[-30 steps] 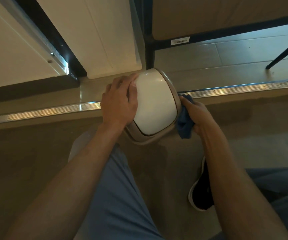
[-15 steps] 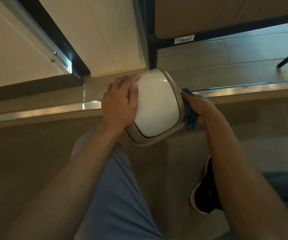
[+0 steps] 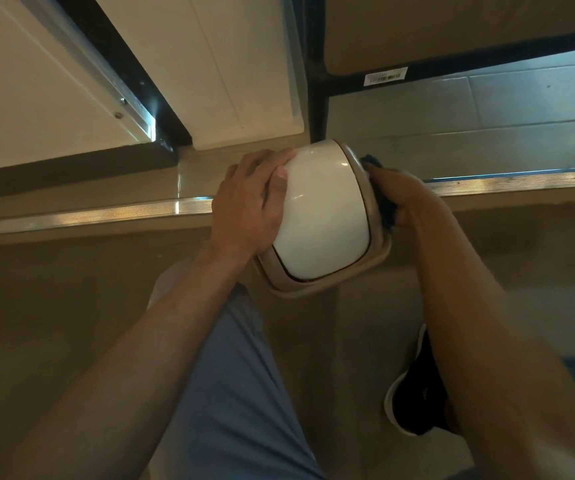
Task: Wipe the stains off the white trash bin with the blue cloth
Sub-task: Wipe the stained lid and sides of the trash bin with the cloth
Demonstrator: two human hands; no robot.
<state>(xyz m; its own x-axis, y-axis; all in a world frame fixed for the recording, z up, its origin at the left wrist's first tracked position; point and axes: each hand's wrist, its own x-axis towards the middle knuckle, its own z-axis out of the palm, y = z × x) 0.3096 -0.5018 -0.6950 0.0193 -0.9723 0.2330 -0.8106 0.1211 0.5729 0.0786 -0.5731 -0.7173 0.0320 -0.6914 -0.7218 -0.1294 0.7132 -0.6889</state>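
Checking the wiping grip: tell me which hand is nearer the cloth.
Right. The right hand grips the cloth against the bin; the left hand rests on the bin's opposite side.

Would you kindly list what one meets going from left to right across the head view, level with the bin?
Left hand → white trash bin → blue cloth → right hand.

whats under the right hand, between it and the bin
The blue cloth is wedged between the right hand and the right side of the white trash bin. Only dark blue edges show; the rest, and any stains beneath, are covered.
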